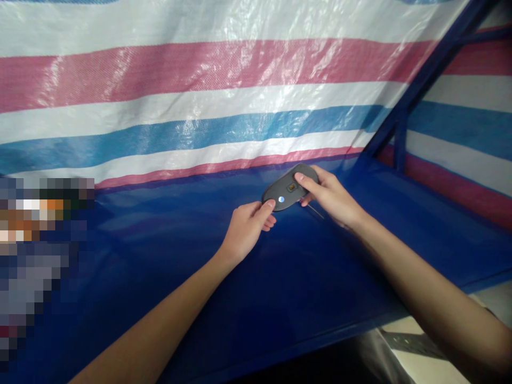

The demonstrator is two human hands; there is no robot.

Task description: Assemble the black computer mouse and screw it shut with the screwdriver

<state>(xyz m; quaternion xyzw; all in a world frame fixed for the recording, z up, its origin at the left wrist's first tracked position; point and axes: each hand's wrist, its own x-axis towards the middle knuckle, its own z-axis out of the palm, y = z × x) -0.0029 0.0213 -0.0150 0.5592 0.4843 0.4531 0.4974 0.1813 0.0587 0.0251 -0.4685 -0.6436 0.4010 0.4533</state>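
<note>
A dark grey computer mouse [288,188] is held in the air over the blue surface, its underside facing me. A small square sensor opening and a round white-and-blue sticker show on it. My left hand [252,224] pinches its near left end, thumb on top and fingers curled beneath. At the far right end my right hand [324,189] grips it, with the thumb pressed on the underside. A thin metal rod [316,211] shows just below the right fingers; whether they hold it or it lies on the surface I cannot tell.
The blue tabletop [256,298] spreads under both arms. Behind it hangs a striped plastic sheet [192,85] in white, red and blue. A blue metal frame [400,122] stands at the right. Something blurred into blocks covers the left edge.
</note>
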